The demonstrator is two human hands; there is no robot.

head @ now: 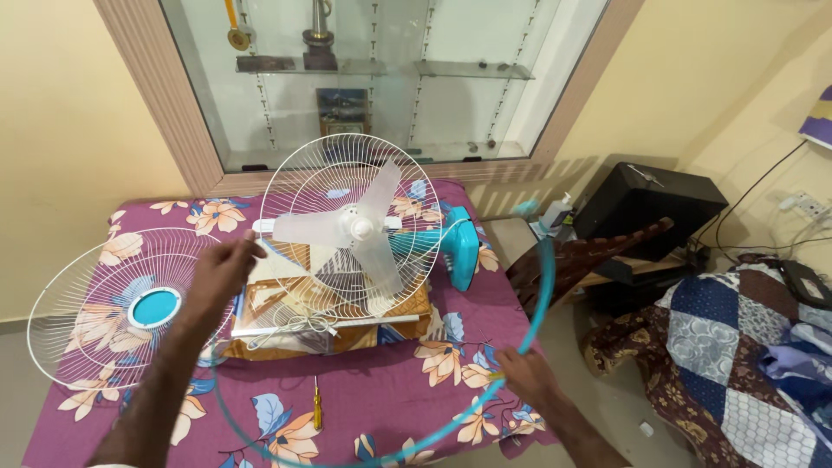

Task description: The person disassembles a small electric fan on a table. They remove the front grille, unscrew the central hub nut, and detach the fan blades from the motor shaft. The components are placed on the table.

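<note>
Hands hold a teal ring (544, 286): the right hand (526, 375) grips its near right arc, the left hand (221, 270) is raised at the left, grip unclear. Beyond stands the fan (360, 230) on a bed (381, 399); a loose grille (113, 303) lies left, a screwdriver (317, 407) near.

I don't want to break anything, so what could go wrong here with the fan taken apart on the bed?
1. The teal guard ring, held by the right hand, arcs near the bare blades and might knock them.
2. The front grille overhangs the bed's edge and could slide off.
3. The screwdriver lies loose on the sheet.
</note>
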